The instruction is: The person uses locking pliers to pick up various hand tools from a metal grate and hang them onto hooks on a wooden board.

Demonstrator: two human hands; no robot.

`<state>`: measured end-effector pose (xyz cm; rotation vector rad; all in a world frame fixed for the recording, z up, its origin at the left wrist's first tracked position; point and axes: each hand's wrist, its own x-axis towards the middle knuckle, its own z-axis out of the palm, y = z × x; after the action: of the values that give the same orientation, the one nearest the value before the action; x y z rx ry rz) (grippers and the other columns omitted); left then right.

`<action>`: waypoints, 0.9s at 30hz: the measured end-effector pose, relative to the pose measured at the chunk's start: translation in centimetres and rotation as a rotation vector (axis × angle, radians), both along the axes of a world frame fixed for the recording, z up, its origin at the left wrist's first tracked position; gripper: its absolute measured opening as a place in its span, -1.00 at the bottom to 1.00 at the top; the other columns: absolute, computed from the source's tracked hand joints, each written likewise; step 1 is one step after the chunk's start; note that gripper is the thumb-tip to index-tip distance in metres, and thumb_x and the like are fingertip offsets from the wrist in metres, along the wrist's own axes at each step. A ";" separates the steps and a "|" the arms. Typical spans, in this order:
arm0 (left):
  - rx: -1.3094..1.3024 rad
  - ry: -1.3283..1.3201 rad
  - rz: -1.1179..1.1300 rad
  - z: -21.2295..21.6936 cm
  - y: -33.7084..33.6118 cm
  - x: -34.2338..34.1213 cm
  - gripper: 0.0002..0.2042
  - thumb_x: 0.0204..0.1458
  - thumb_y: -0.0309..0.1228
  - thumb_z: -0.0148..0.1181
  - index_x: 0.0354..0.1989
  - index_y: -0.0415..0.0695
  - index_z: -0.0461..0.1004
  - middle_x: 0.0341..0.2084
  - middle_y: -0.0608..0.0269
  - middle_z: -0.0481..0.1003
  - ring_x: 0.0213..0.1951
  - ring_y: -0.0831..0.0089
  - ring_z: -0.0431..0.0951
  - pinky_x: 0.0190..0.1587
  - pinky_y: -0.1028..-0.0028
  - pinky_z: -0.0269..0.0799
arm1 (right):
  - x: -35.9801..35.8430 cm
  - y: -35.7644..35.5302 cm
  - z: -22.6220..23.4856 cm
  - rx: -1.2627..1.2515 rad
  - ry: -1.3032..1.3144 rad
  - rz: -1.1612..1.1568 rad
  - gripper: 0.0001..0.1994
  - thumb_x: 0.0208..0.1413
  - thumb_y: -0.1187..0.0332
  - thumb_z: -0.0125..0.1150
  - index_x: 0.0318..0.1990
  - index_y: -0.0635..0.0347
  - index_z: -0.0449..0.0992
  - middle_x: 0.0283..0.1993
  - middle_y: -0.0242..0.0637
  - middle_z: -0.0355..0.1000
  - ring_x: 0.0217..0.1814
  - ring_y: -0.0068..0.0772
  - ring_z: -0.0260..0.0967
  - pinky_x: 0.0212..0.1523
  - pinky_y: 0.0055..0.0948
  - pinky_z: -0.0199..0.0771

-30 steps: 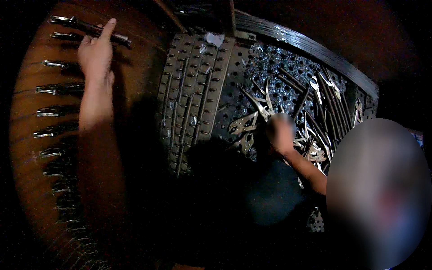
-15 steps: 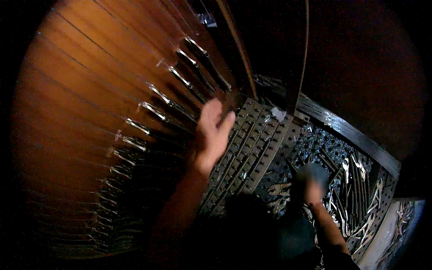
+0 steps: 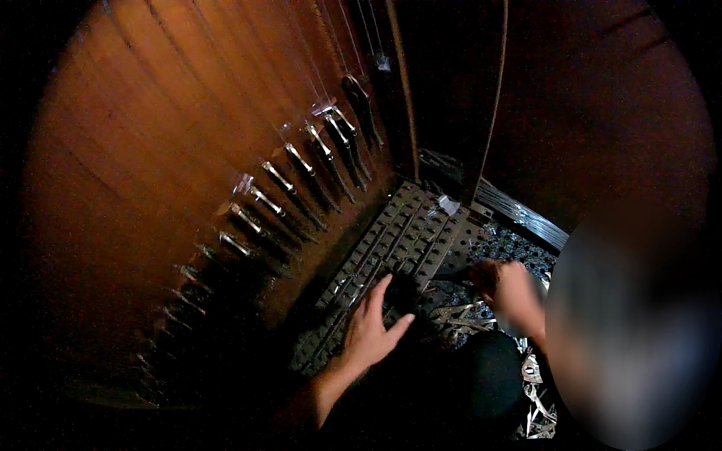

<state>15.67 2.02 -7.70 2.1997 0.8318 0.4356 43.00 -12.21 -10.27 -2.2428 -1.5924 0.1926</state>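
My left hand [image 3: 368, 334] hovers over or rests on the near part of a dark board [image 3: 429, 233] set with rows of short pegs and slats; I cannot tell which. Its fingers and thumb are spread, with nothing in them. My right hand [image 3: 517, 301] is bent closed at the right of the board, above a dark perforated plate [image 3: 511, 244]. Its fingertips lie in shadow against something dark, and what they hold cannot be made out. Pale, thin metal pieces [image 3: 462, 319] lie in a tangle between the two hands.
On the left, a slanting row of dark rods with shiny metal ends [image 3: 301, 159] hangs from thin wires before a brown surface [image 3: 150, 150]. A bundle of grey metal strands [image 3: 526, 214] runs behind the plate. A blurred round patch [image 3: 639, 331] covers the lower right.
My left hand has come down from the hanging rods toward the board's near part. My right hand has shifted slightly up and left. The view has shifted, and a large blur now covers the right.
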 end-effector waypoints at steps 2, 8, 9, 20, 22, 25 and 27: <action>0.215 -0.020 -0.060 0.3 -2.0 0.7 0.01 -0.07 -0.14 0.49 0.47 -0.24 -0.04 0.40 -0.26 0.08 0.40 -0.20 0.12 0.41 0.02 0.07 | -3.8 1.3 9.1 0.157 0.260 0.085 -0.77 0.13 0.29 0.30 -0.15 0.24 0.65 -0.34 0.01 0.58 -0.42 -0.04 0.53 -0.34 -0.25 0.54; 0.360 -0.338 0.096 -2.2 -3.5 0.5 -0.14 0.10 -0.18 0.33 0.40 -0.40 -0.05 0.21 -0.34 0.17 0.25 -0.23 0.21 0.30 -0.12 0.12 | -11.3 2.9 15.9 0.352 0.544 0.149 -0.70 0.15 0.25 0.32 -0.14 0.35 0.63 -0.33 0.06 0.59 -0.35 -0.03 0.60 -0.27 -0.26 0.57; 0.382 -0.303 0.022 -3.1 -2.6 -0.3 -0.13 0.10 -0.20 0.31 0.41 -0.40 -0.08 0.26 -0.35 0.13 0.27 -0.26 0.18 0.33 -0.09 0.08 | -12.0 2.9 16.0 0.400 0.615 0.173 -0.68 0.16 0.24 0.32 -0.13 0.37 0.63 -0.32 0.05 0.59 -0.32 -0.10 0.63 -0.24 -0.28 0.58; -1.074 -1.155 -0.273 6.5 -2.1 -5.8 -0.12 0.09 0.01 0.11 0.51 -0.16 -0.09 0.24 -0.14 0.29 0.31 0.01 0.29 0.39 0.10 0.13 | -18.1 1.4 8.4 0.168 1.018 0.192 -0.54 0.46 0.04 -0.08 0.12 0.33 0.43 -0.15 -0.17 0.49 -0.08 -0.44 0.36 0.00 -0.36 0.39; -1.081 -1.183 -0.282 7.6 -1.4 -6.4 -0.18 0.18 0.01 0.03 0.51 -0.15 -0.10 0.34 -0.24 0.19 0.41 -0.12 0.16 0.47 0.05 -0.03 | -19.1 1.6 8.2 0.156 0.911 0.170 -0.66 0.44 0.14 -0.01 -0.11 0.32 0.40 -0.37 -0.10 0.39 -0.29 -0.36 0.35 -0.24 -0.25 0.36; -1.213 -1.132 -0.339 7.5 -1.2 -7.5 -0.23 0.26 0.00 -0.01 0.50 -0.20 -0.07 0.40 -0.25 0.12 0.43 -0.14 0.12 0.50 0.04 -0.08 | -20.5 2.0 9.2 0.290 0.626 0.090 -0.72 0.41 0.22 0.02 -0.23 0.31 0.36 -0.47 0.07 0.36 -0.43 0.00 0.41 -0.37 -0.13 0.35; -1.199 -1.047 -0.297 6.2 -1.0 -7.6 -0.21 0.24 0.03 0.06 0.47 -0.27 -0.01 0.38 -0.18 0.18 0.41 -0.06 0.18 0.49 0.06 -0.02 | -20.8 2.4 9.2 0.327 0.556 0.083 -0.74 0.40 0.25 0.03 -0.25 0.31 0.35 -0.49 0.14 0.37 -0.45 0.20 0.42 -0.42 -0.08 0.36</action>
<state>8.08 0.98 -1.53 0.7436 0.0602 0.6144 22.20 -9.79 -1.10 -1.6822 -1.3006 0.4913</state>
